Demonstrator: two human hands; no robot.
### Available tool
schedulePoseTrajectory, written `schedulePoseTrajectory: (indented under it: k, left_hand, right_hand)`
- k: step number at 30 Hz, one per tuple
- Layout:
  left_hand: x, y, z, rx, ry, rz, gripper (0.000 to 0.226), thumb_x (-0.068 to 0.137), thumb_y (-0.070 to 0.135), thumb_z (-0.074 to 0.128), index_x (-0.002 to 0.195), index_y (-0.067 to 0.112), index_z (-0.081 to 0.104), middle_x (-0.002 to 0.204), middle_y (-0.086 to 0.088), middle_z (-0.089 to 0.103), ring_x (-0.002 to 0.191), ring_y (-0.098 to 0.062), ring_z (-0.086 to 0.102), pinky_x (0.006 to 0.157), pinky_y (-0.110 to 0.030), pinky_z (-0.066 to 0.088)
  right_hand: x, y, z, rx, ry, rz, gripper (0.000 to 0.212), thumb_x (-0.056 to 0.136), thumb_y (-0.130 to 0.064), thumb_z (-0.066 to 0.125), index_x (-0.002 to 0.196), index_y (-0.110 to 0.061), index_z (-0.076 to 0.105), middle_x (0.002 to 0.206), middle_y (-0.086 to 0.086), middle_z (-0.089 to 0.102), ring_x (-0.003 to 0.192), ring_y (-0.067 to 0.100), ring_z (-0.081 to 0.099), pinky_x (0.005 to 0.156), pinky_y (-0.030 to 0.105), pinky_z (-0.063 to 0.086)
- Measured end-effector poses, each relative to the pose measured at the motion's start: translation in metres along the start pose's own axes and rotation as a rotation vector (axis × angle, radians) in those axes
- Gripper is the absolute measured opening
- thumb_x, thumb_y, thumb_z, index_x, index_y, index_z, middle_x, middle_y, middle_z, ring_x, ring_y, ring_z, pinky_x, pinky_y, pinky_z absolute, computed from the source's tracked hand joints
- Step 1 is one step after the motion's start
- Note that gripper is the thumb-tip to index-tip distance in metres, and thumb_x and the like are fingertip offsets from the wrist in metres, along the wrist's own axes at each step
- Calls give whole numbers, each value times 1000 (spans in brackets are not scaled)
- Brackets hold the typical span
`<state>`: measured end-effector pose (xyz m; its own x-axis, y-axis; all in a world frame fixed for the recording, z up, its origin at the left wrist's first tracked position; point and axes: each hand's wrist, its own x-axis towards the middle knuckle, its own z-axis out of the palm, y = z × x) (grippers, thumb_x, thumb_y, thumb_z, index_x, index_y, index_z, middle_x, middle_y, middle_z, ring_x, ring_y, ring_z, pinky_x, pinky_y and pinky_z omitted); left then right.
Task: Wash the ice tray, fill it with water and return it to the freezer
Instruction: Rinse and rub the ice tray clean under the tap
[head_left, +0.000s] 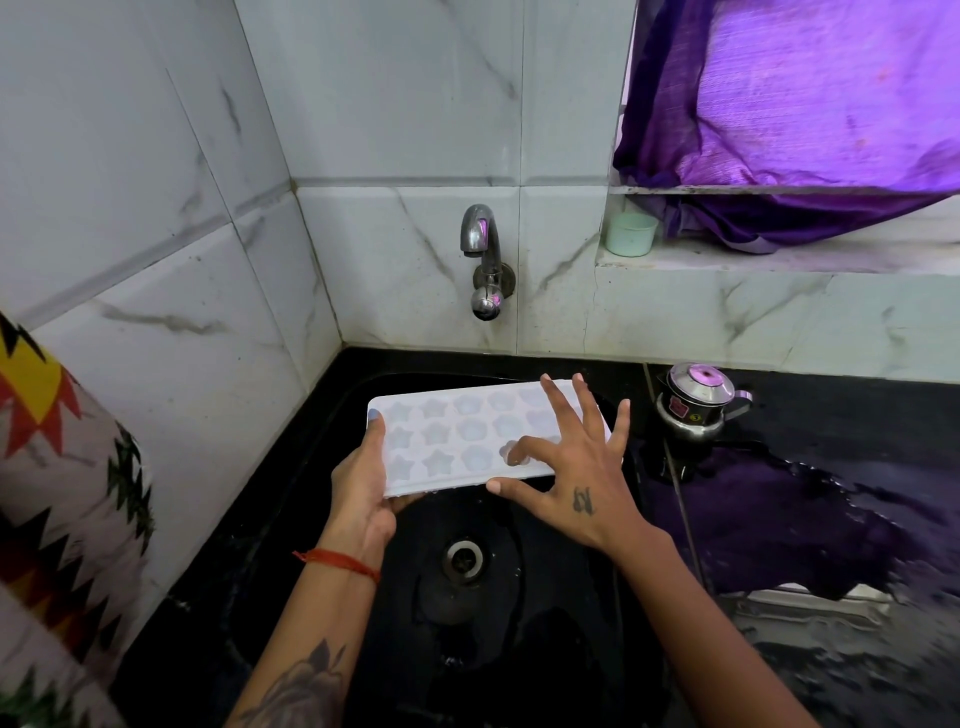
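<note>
over the black sink, middle of the frame, the ice tray is held up off the basin, cavities facing up. its long axis runs left to right across the picture, tilted a bit so the right end sits further back toward the wall.

left hand grips the tray's left short end, thumb on top of the rim, fingers curled under. right hand is spread wide over the right half, fingers splayed, with one fingertip dipping into a cavity near the front edge. looks like rubbing or checking the moulds, so i'd say we're in the wash stage.

the bit that matters: the tap is on the back wall, upper middle of the frame, straight behind the tray and higher, and no water is running that i can see. right hand is free-ish and looks closer to the tap knob, so my guess is it reaches up while the left steadies the tray under the spout.

steel pot sits right of the sink on the wet counter.
</note>
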<state>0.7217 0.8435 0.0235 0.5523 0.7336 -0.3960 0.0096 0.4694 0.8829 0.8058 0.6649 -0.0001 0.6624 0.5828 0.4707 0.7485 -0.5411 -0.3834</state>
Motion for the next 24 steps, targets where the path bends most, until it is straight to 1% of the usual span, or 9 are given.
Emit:
schedulePoseTrajectory:
  k: [5, 9, 14, 20, 24]
  left_hand:
    - [0, 0, 0, 7, 2, 3, 32, 91, 46, 56, 86, 15, 64, 82, -5, 69, 71, -22, 67, 53, -33, 54]
    - [-2, 0, 2, 3, -1, 2, 31, 92, 44, 56, 85, 15, 63, 82, -6, 68, 71, -22, 66, 56, -35, 54]
    - [-4, 0, 3, 3, -3, 0, 30, 92, 43, 56, 85, 14, 63, 82, -7, 68, 72, -23, 66, 57, -35, 52]
    - [-6, 0, 5, 6, -6, -8, 30, 92, 43, 55, 86, 14, 62, 80, -6, 68, 69, -22, 66, 47, -31, 55]
    - [-7, 0, 5, 8, -16, -11, 30, 92, 43, 55, 87, 14, 62, 83, -7, 68, 71, -23, 66, 54, -33, 52]
  right_hand:
    - [0, 2, 1, 3, 10, 9, 47, 72, -79, 43, 80, -37, 63, 156, 5, 23, 147, 27, -2, 107, 50, -26]
    - [2, -1, -4, 54, 21, 41, 49, 73, -79, 40, 87, -38, 62, 158, 2, 18, 147, 24, -6, 109, 52, -22]
    - [6, -11, -5, 89, 27, 12, 49, 75, -76, 42, 94, -35, 62, 158, 3, 18, 147, 24, -4, 111, 56, -17]
    - [5, -21, 3, 40, -31, -51, 48, 77, -74, 40, 92, -37, 66, 157, 6, 21, 147, 28, -4, 110, 60, -17]
    - [5, -23, 2, -18, -92, -56, 52, 78, -76, 33, 95, -41, 68, 158, 4, 17, 147, 27, -11, 108, 61, -19]
